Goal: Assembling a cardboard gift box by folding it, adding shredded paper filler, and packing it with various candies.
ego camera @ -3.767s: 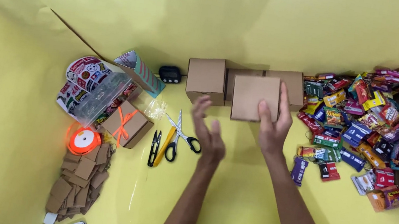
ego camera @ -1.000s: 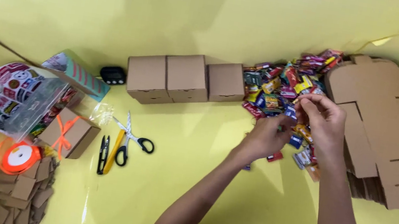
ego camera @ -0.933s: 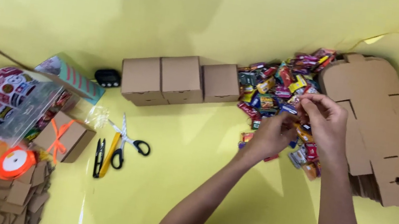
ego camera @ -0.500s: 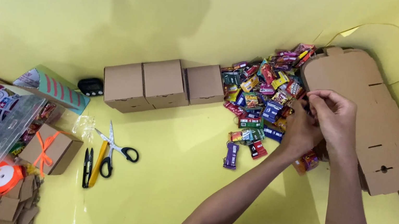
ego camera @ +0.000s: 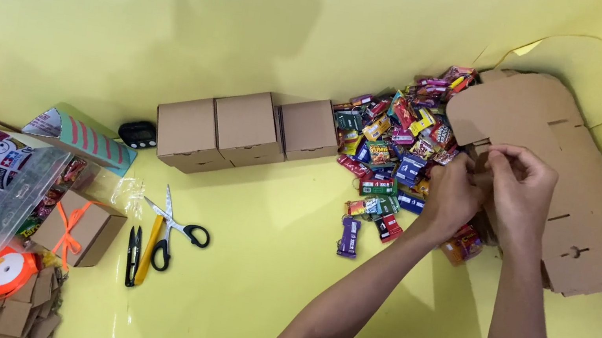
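Both hands (ego camera: 492, 194) hide whatever their fingers pinch.

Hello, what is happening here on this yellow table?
A person works with both bare hands at the edge of a flat, unfolded cardboard box blank. The left hand and right hand meet there, beside a pile of colourful wrapped candies. Three closed cardboard boxes stand in a row. Scissors and an orange ribbon spool lie apart.

We see matt brown cardboard in the flat box blanks (ego camera: 556, 167) and closed boxes (ego camera: 247, 131), glossy foil-like candy wrappers (ego camera: 391, 151), and a smooth yellow surface (ego camera: 260, 282).
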